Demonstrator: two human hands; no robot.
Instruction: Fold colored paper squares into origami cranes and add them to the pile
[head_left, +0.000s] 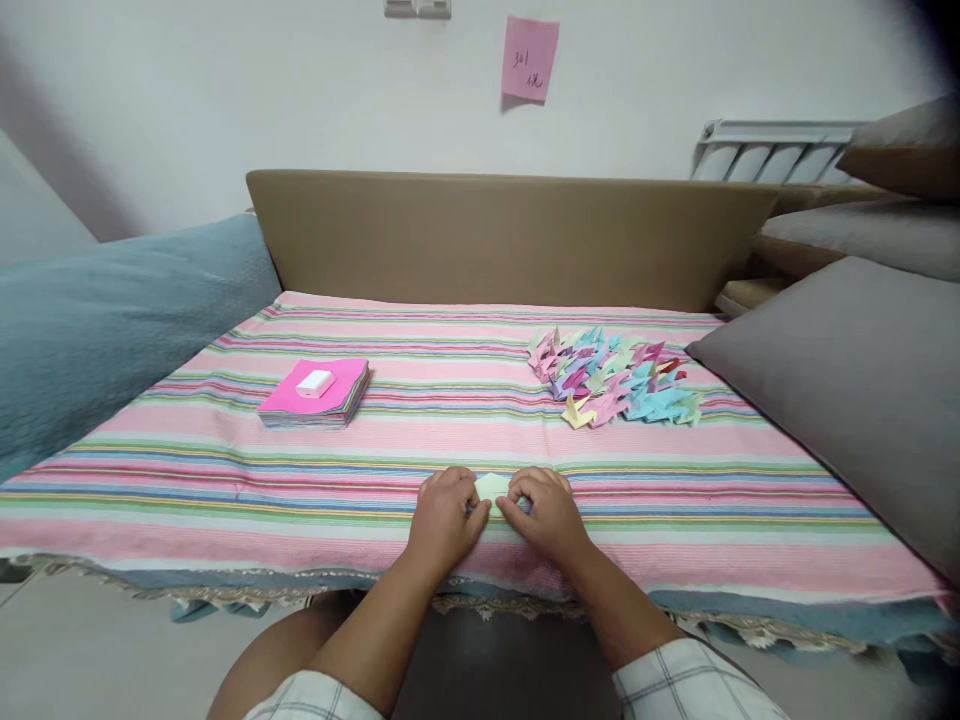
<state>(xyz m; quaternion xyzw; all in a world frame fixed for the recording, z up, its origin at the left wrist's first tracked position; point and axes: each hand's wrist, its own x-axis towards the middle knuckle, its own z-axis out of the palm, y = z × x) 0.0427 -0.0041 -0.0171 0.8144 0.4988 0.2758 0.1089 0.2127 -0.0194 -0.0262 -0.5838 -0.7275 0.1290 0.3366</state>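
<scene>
A small pale green piece of folded paper [492, 486] lies on the striped cloth near the front edge, its top coming to a low point. My left hand [448, 515] grips its left side, thumb on top and fingers curled. On the other side, my right hand [546, 512] pinches the right part between thumb and forefinger. The paper's side edges are hidden under my fingers. Farther back on the right sits a crowd of folded paper cranes [607, 380] in pink, blue, purple, yellow and green.
A stack of square coloured paper [341, 408] with a small white box [315, 384] on top stands at the left. Grey cushions [840, 390] edge the right side, a blue-covered armrest [135, 320] the left, and a brown backrest [495, 240] the rear. A pink note [529, 58] hangs on the wall.
</scene>
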